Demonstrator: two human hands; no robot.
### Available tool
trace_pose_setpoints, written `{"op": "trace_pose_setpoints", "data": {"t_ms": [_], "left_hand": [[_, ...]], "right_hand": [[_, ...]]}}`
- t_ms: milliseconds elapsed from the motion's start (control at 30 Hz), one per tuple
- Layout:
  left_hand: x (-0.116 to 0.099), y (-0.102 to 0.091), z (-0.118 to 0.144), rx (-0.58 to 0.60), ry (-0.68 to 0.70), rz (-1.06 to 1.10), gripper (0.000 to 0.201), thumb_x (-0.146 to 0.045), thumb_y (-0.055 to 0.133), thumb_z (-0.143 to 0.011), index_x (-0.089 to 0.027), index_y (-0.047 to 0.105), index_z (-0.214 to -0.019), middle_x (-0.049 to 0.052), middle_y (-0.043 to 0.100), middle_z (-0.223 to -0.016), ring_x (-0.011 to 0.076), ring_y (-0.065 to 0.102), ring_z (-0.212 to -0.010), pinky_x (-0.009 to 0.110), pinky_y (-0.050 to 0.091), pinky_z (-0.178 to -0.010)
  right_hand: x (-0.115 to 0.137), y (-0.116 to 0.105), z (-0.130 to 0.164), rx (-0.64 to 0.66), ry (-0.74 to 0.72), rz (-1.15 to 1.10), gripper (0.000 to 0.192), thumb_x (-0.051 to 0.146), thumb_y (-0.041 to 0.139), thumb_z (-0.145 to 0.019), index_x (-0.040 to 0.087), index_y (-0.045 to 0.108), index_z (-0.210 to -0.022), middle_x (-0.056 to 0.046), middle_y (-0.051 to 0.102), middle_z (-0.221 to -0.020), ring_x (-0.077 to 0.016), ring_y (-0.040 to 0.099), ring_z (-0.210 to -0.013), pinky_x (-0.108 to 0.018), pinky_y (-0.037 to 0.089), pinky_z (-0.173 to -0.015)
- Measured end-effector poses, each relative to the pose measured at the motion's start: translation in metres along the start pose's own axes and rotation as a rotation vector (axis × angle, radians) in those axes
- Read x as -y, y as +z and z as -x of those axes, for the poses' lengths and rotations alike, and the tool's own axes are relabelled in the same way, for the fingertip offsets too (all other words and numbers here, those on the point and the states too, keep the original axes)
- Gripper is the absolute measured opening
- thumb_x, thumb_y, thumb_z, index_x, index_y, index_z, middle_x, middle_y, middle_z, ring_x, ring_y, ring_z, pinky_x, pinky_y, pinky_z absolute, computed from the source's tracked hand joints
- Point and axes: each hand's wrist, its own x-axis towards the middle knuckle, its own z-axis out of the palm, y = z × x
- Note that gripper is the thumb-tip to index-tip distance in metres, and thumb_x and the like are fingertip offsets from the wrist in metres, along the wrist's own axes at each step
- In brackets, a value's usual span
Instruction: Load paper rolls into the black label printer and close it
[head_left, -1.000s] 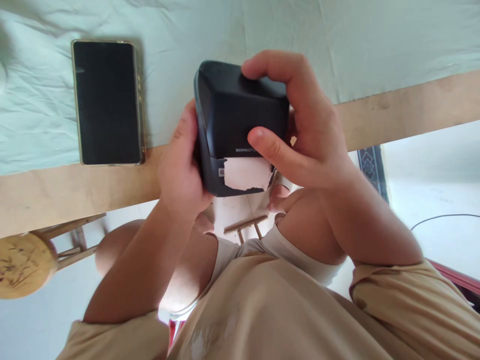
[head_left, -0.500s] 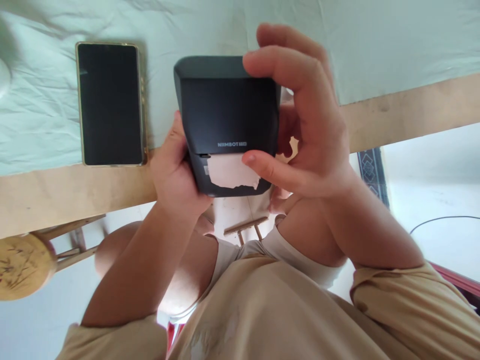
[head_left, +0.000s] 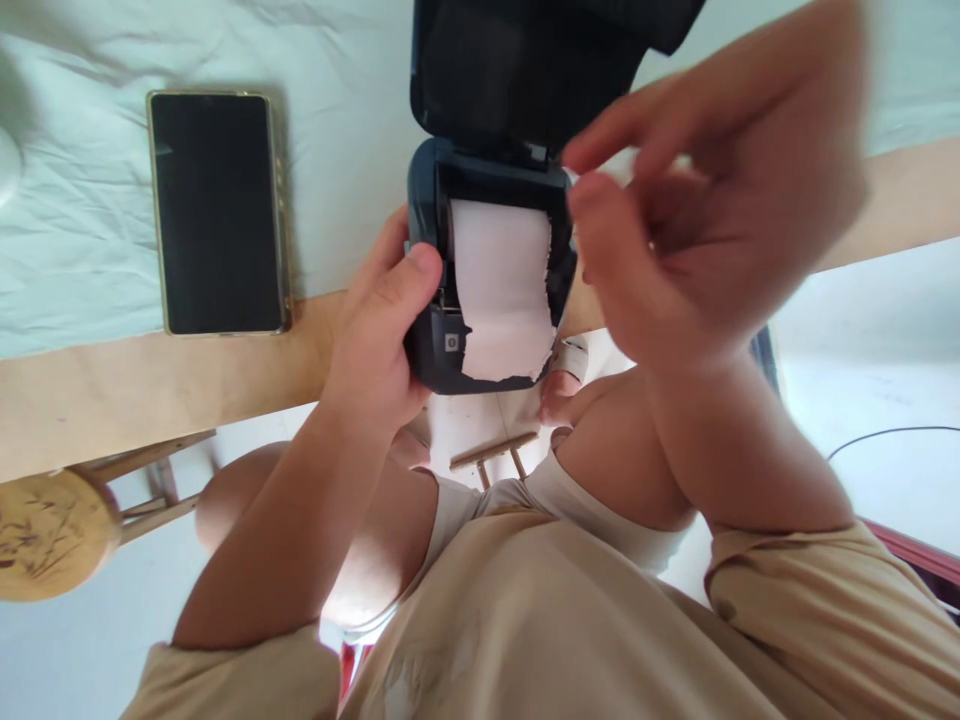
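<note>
My left hand (head_left: 379,330) grips a small dark label printer (head_left: 435,340) by its left side, held over the table's front edge. Its lid (head_left: 525,70) stands flipped up and back. A white paper strip (head_left: 499,290) with a torn lower edge runs out of the open compartment and down the front. My right hand (head_left: 712,210) hovers blurred just right of the printer, fingers loosely curled and apart, the fingertips close to the lid's hinge. I cannot see anything in it.
A black phone (head_left: 217,210) with a gold rim lies screen-up on the pale green cloth (head_left: 90,200) to the left. The wooden table edge (head_left: 150,380) runs across. A round wooden stool (head_left: 45,535) stands at lower left; a cable (head_left: 885,435) lies on the floor at right.
The printer's lid has swung open and up, baring the paper roll. My right hand has left the printer's front and lifted to the right. My left hand keeps its grip.
</note>
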Motion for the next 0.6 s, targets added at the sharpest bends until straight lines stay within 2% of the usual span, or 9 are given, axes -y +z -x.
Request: {"op": "trace_pose_setpoints", "data": {"t_ms": [67,100,200,300,400,500,600], "left_hand": [[0.0,0.001,0.001,0.052,-0.007,-0.007,0.037,-0.039,0.069,-0.085,-0.017,0.063,-0.114,0.006,0.07,-0.102,0.0231,0.066,-0.114,0.033,0.058,-0.093],[0.0,0.002,0.001,0.062,-0.009,-0.02,0.034,-0.037,0.067,-0.086,-0.017,0.062,-0.113,0.006,0.069,-0.105,0.0223,0.066,-0.113,0.032,0.059,-0.091],[0.0,0.004,0.003,0.049,0.005,-0.038,0.026,-0.035,0.063,-0.089,-0.016,0.062,-0.108,0.007,0.068,-0.108,0.021,0.066,-0.112,0.029,0.06,-0.088],[0.001,0.003,0.003,0.054,0.033,-0.032,0.024,-0.034,0.064,-0.089,-0.015,0.065,-0.104,0.008,0.069,-0.104,0.0212,0.067,-0.111,0.028,0.06,-0.085],[0.002,0.001,0.003,0.091,0.025,-0.029,0.023,-0.031,0.065,-0.089,-0.016,0.066,-0.106,0.006,0.069,-0.1,0.02,0.069,-0.104,0.025,0.06,-0.076],[0.001,0.001,0.003,0.087,0.006,-0.03,0.027,-0.031,0.065,-0.089,-0.016,0.065,-0.111,0.005,0.069,-0.096,0.0177,0.07,-0.096,0.02,0.057,-0.067],[0.0,0.002,0.003,0.074,-0.019,-0.01,0.028,-0.034,0.067,-0.088,-0.016,0.065,-0.109,0.005,0.069,-0.093,0.0194,0.071,-0.098,0.023,0.06,-0.069]], "right_hand": [[0.005,0.003,0.001,-0.016,-0.074,0.127,0.02,0.033,0.054,-0.089,0.023,0.068,-0.098,0.003,0.071,-0.1,-0.0149,0.069,-0.087,-0.03,0.053,-0.067],[0.009,0.003,0.0,0.025,-0.092,0.202,0.018,0.027,0.058,-0.087,0.022,0.069,-0.1,0.002,0.071,-0.106,-0.015,0.069,-0.09,-0.031,0.053,-0.07],[0.02,-0.001,-0.002,0.181,-0.05,0.35,0.02,0.026,0.054,-0.089,0.025,0.07,-0.1,0.002,0.07,-0.116,-0.0171,0.067,-0.097,-0.032,0.051,-0.076],[0.023,-0.006,-0.005,0.275,0.014,0.369,0.02,0.029,0.053,-0.088,0.026,0.07,-0.097,0.002,0.072,-0.106,-0.0168,0.066,-0.085,-0.032,0.048,-0.072],[0.02,-0.007,-0.007,0.36,0.07,0.394,0.024,0.037,0.057,-0.082,0.027,0.068,-0.1,0.0,0.069,-0.083,-0.015,0.055,-0.063,-0.031,0.038,-0.06],[0.016,-0.01,-0.005,0.343,0.081,0.336,0.023,0.037,0.064,-0.076,0.028,0.065,-0.097,0.002,0.064,-0.073,-0.0106,0.044,-0.052,-0.03,0.034,-0.054],[0.015,-0.018,-0.003,0.266,0.073,0.067,0.026,0.027,0.069,-0.072,0.025,0.062,-0.098,0.003,0.067,-0.089,-0.0038,0.044,-0.051,-0.025,0.034,-0.047]]}}
